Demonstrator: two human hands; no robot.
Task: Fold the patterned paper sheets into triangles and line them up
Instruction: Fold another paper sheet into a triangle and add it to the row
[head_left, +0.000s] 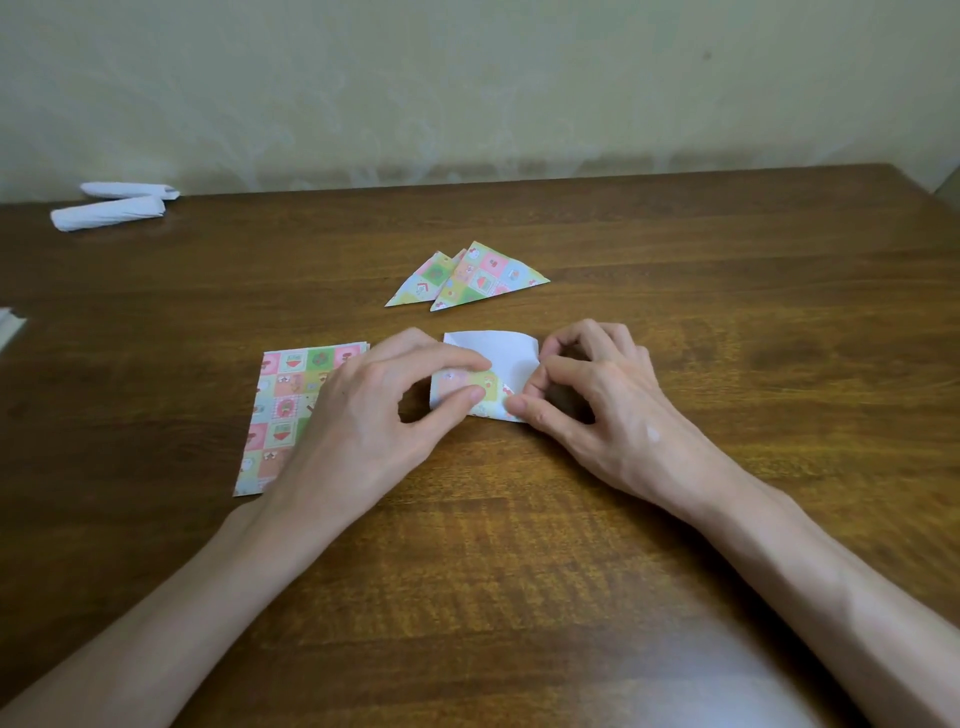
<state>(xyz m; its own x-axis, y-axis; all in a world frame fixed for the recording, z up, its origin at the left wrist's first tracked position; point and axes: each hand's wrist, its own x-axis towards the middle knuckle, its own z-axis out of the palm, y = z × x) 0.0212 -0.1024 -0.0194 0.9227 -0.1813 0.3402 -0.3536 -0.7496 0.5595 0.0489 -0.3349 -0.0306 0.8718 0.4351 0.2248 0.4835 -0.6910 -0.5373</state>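
Head: left hand (374, 410) and right hand (608, 400) pinch half-folded sheet (501, 353) edges.

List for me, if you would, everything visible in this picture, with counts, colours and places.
table: one, brown wood, fills the lower view
wall: one, pale cream, behind the table
folded triangles: at least two, overlapping, pastel patterned, centre, far side
unfolded sheets: small stack, count unclear, pastel patterned, left of centre
sheet being folded: one, white side up with a patterned flap, centre
paper rolls: two, white, far left
white object: one, cut off at the left edge, unclear
left hand: one, pinches the patterned flap, partly over the stack
right hand: one, pinches the sheet's right edge
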